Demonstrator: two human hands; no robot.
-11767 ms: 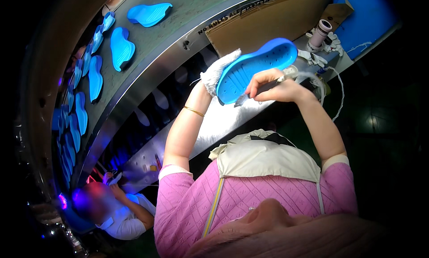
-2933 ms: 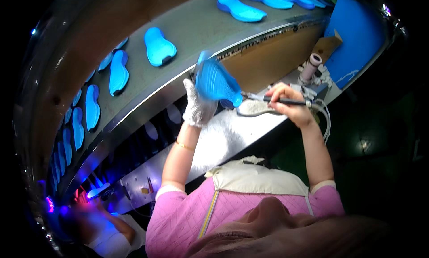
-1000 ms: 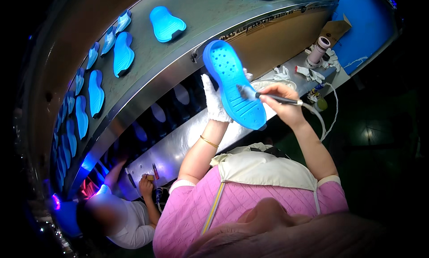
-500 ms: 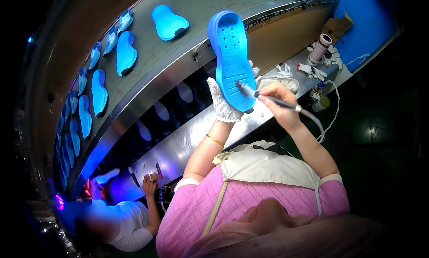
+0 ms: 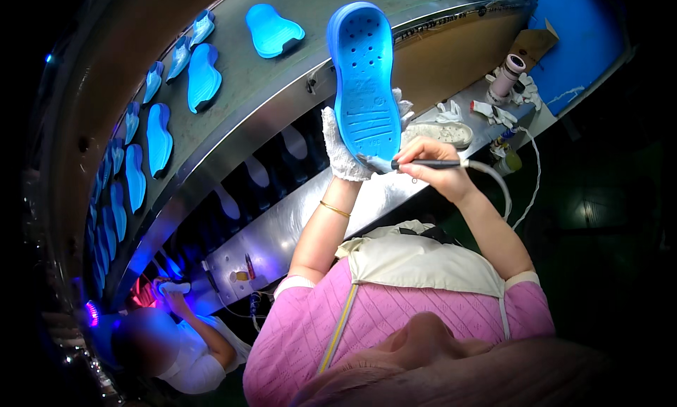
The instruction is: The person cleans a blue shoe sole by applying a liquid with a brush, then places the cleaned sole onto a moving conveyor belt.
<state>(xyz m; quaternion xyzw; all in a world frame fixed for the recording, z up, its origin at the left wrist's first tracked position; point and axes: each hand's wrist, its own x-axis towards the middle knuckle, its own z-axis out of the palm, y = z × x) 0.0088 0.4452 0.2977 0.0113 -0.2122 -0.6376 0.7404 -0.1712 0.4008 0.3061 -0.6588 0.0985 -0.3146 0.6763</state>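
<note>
My left hand, in a white knit glove, grips a bright blue shoe sole from behind. The sole stands with its holed toe end away from me and its ridged heel end near me. Bare, my right hand is closed around the black handle of a brush with a pale hose at its back end. The brush's bristles touch the heel edge of the sole, close to the gloved palm.
Beyond my hands, a conveyor belt carries several blue shoe parts. A metal bench runs beneath, with pale soles below the belt. At right stand a pink flask, gloves and a cardboard box. A co-worker sits lower left.
The brush has moved from the middle of the heel area to the heel's near edge. The sole has tilted slightly upright. The co-worker's hand has left the bench and holds a pale piece.
</note>
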